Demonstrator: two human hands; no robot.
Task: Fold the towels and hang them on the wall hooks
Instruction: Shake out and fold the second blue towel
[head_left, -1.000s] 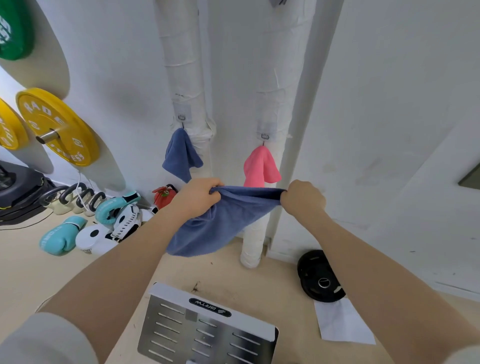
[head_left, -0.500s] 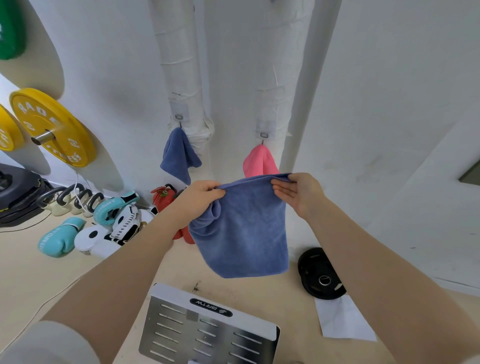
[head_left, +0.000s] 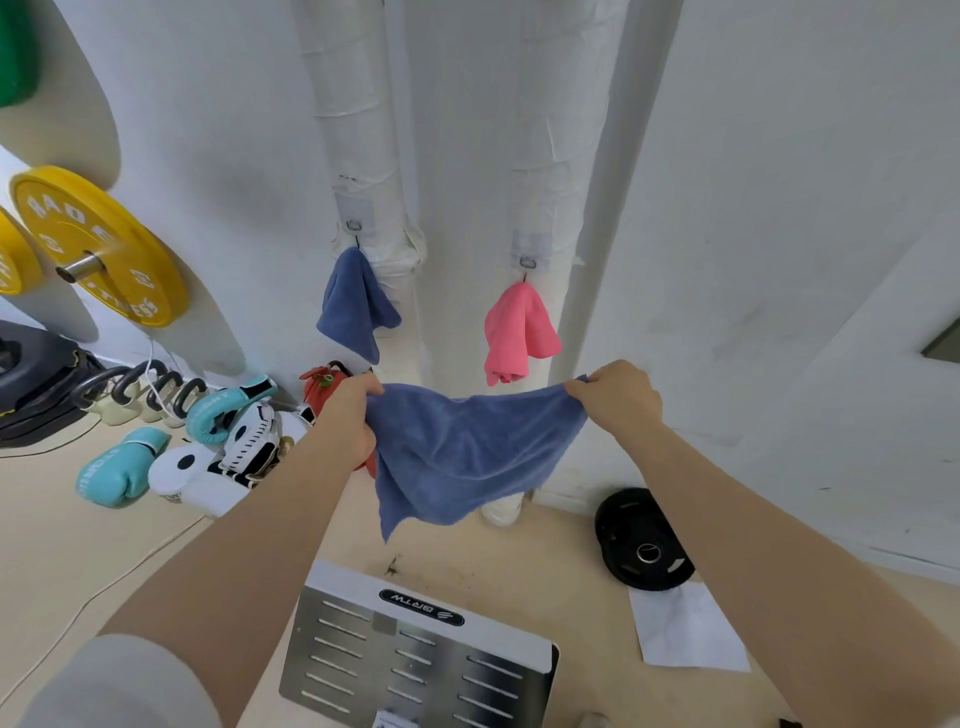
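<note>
2 towels, a blue towel (head_left: 356, 306) and a pink towel (head_left: 517, 330), already hang on hooks at frame center, while left hand (head_left: 350, 415) and right hand (head_left: 615, 397) each grip a top corner of a third blue towel (head_left: 462, 452), spread mid-frame, unfolded, not yet hung.

Yellow weight plate (head_left: 98, 244) on wall peg, teal boxing gloves (head_left: 117, 470) on floor, black plate (head_left: 644, 540)
</note>
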